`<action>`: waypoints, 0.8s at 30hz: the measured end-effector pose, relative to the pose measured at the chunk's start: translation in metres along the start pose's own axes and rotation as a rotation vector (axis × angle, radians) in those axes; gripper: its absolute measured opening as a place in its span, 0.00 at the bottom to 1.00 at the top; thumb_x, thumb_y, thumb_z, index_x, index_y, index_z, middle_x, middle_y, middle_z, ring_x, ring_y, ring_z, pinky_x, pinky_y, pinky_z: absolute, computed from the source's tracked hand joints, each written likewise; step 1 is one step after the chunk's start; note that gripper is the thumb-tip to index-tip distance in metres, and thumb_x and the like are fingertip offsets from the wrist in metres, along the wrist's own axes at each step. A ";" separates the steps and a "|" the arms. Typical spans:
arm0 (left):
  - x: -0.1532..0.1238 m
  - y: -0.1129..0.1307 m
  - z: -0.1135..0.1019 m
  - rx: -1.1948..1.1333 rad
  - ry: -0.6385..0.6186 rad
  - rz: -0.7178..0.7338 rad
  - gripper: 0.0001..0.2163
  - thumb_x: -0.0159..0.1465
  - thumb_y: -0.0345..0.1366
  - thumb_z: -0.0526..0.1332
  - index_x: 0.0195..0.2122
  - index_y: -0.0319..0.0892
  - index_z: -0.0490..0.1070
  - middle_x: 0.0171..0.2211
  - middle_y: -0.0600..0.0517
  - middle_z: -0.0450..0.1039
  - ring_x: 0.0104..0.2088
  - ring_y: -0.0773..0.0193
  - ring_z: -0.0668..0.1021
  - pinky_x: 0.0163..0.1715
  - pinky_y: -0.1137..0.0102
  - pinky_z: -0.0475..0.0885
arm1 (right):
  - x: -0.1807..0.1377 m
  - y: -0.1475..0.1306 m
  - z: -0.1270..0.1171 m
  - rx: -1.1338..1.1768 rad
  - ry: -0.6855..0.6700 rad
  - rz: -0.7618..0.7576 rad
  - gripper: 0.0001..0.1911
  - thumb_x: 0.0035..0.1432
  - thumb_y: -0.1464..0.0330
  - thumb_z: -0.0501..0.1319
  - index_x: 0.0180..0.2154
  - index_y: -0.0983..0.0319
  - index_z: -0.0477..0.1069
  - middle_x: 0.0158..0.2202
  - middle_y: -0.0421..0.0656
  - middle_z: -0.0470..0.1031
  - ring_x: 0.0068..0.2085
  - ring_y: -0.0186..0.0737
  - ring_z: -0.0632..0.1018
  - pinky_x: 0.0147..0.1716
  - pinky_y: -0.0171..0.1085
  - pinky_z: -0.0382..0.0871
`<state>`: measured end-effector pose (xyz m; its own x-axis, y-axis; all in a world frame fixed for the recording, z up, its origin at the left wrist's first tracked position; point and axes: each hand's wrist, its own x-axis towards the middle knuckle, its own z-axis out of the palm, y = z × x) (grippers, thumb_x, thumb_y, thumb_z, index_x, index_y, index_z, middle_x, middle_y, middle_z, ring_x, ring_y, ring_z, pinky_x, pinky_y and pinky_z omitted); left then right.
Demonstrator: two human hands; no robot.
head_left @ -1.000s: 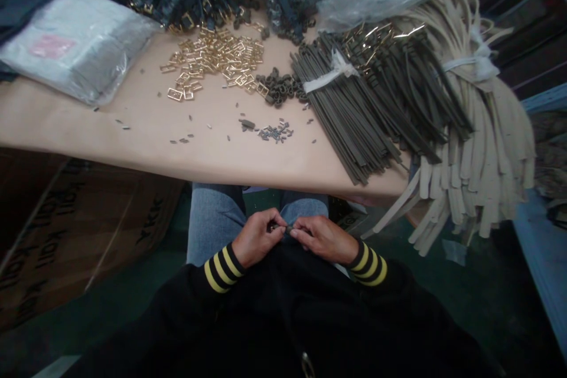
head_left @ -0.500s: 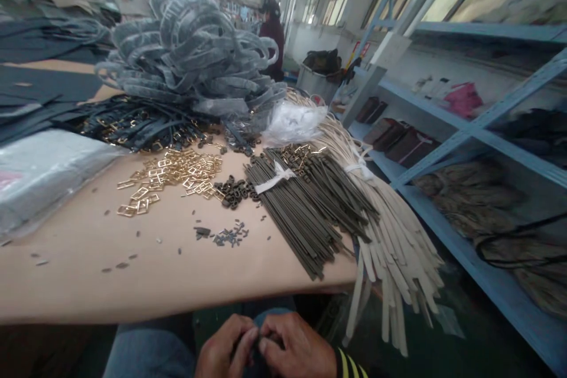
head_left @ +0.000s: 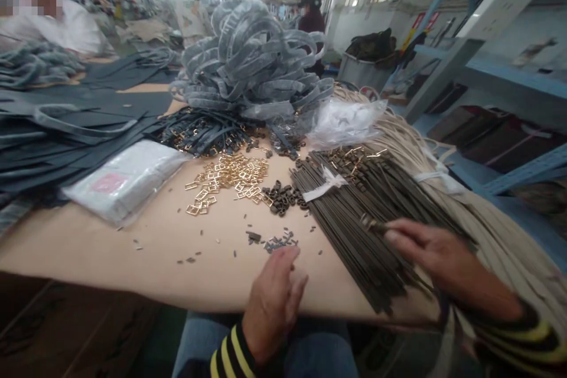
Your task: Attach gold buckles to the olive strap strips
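My right hand (head_left: 432,251) is closed on a dark olive strap whose metal buckle (head_left: 368,222) sticks out past the fingertips. It is above a bundle of olive straps (head_left: 341,242) tied with a white strip (head_left: 325,183). My left hand (head_left: 275,301) is over the table's front edge, its fingers apart and apparently holding nothing. Just beyond its fingertips is a scatter of small grey pieces (head_left: 281,240). Dark strap loops (head_left: 283,198) form a little heap behind them, beside a pile of gold rectangular buckles (head_left: 239,172).
A big pile of grey wrapped strips (head_left: 252,59) rises at the back. On the left are a plastic-wrapped packet (head_left: 126,180) and dark straps (head_left: 39,147). Cream cords (head_left: 496,236) hang over the table's right side near blue shelving (head_left: 522,174). Other people are in the background.
My hands were together at my lap and have separated. The left has risen to the table's edge by the grey pieces; the right has moved right, over the olive straps. The view has shifted left.
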<state>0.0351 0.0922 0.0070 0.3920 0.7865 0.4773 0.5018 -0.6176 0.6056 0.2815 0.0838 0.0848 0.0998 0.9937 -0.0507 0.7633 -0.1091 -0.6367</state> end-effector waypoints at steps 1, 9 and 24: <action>0.006 -0.011 -0.005 0.081 0.027 -0.004 0.13 0.60 0.30 0.50 0.46 0.40 0.59 0.38 0.42 0.70 0.36 0.60 0.73 0.34 0.64 0.72 | 0.020 0.016 -0.019 -0.074 0.149 -0.007 0.08 0.50 0.62 0.53 0.26 0.56 0.68 0.24 0.45 0.72 0.26 0.44 0.73 0.26 0.42 0.63; 0.019 -0.054 -0.013 0.327 0.025 -0.010 0.08 0.58 0.29 0.51 0.38 0.37 0.65 0.36 0.44 0.69 0.38 0.58 0.70 0.38 0.61 0.70 | 0.127 0.100 -0.057 -0.462 0.478 0.093 0.11 0.48 0.57 0.55 0.21 0.56 0.63 0.23 0.47 0.66 0.32 0.53 0.72 0.33 0.53 0.60; 0.017 -0.053 -0.012 0.315 0.044 0.043 0.07 0.59 0.30 0.51 0.37 0.38 0.65 0.36 0.44 0.68 0.38 0.58 0.69 0.38 0.61 0.69 | 0.086 -0.015 0.065 -0.628 -0.081 -0.051 0.07 0.55 0.69 0.51 0.32 0.62 0.67 0.32 0.46 0.73 0.35 0.40 0.74 0.30 0.34 0.61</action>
<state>0.0060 0.1382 -0.0098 0.3874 0.7548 0.5293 0.7023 -0.6136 0.3609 0.2367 0.1724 0.0401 0.0238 0.9941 -0.1058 0.9972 -0.0311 -0.0681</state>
